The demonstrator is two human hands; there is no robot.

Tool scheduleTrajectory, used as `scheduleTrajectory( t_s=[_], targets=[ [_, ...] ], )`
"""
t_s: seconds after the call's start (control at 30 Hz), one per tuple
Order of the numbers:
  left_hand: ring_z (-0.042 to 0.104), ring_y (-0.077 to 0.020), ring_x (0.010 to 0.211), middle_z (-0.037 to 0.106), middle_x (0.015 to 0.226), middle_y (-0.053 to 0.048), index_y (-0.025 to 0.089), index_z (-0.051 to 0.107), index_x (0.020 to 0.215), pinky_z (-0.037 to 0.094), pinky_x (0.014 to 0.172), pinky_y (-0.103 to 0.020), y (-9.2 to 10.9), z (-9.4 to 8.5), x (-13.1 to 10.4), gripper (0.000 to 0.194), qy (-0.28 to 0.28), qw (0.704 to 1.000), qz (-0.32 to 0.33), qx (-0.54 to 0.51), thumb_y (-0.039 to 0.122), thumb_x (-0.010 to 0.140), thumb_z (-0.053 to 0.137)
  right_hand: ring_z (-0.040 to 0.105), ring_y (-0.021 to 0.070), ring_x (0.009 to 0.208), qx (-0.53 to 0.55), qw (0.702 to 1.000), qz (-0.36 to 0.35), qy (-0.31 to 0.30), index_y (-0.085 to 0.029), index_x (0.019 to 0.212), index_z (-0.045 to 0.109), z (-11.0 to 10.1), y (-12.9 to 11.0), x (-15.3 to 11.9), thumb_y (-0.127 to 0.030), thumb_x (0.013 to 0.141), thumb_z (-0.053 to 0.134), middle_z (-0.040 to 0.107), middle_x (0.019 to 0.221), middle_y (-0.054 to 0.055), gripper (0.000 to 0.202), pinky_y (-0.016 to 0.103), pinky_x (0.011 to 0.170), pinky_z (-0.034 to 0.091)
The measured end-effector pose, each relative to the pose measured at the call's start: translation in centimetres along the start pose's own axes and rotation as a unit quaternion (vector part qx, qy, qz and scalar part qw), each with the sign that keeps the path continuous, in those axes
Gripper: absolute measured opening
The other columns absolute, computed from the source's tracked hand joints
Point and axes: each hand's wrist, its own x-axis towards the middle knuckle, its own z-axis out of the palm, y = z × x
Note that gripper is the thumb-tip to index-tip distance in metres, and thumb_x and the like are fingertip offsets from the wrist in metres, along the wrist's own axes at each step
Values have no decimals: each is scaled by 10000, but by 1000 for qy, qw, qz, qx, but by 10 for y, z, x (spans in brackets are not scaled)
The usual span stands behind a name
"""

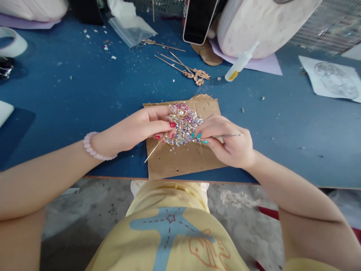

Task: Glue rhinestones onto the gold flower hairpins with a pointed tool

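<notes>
My left hand point(149, 126) is closed on a gold hairpin point(153, 151), its thin stem slanting down to the left. At the hairpin's head is a pink-stoned ornament with a white pearl point(181, 112). Between my hands lies a heap of small multicoloured rhinestones point(184, 131) on a piece of brown cardboard point(180, 165). My right hand point(228, 139) pinches a thin metal tool point(229, 135) that points left, its tip at the right side of the heap. Fingers partly hide that tip, so its exact shape cannot be made out.
Beyond the cardboard lie several gold hairpins point(194, 73) and a white glue bottle point(239, 64). A phone point(199, 22), a plastic bag point(131, 28) and a pale rounded case point(254, 26) stand farther back. A tape roll point(21, 44) is at left, a printed sheet point(332, 79) at right.
</notes>
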Motion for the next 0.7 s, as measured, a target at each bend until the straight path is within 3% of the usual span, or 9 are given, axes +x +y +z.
scheduleTrajectory(
  t_s=[0.13, 0.3, 0.7],
  targets=[
    [474, -95, 589, 580, 669, 19, 185, 598, 755, 367, 550, -226, 0, 1, 0, 169, 1, 1000, 23, -22, 226, 908, 541, 681, 164, 838, -15, 1000, -1, -13, -188, 962, 586, 1, 4, 0, -91, 978, 507, 699, 861, 48, 126, 350, 769, 592],
    [506, -103, 606, 580, 674, 8, 191, 590, 748, 370, 549, -234, -4, 0, 2, 300, -1, 998, 45, -39, 320, 1000, 491, 674, 176, 847, -44, 998, -14, -31, -192, 967, 578, 2, 8, -1, -71, 971, 500, 687, 864, 55, 144, 359, 756, 596],
    [460, -92, 562, 590, 676, 4, 189, 592, 769, 328, 522, -233, -14, -5, 9, 275, 24, 993, 88, -76, 352, 985, 543, 680, 175, 844, -123, 990, -41, -63, -210, 993, 565, 3, 18, -2, -101, 986, 480, 710, 878, 49, 138, 348, 759, 611]
  ],
)
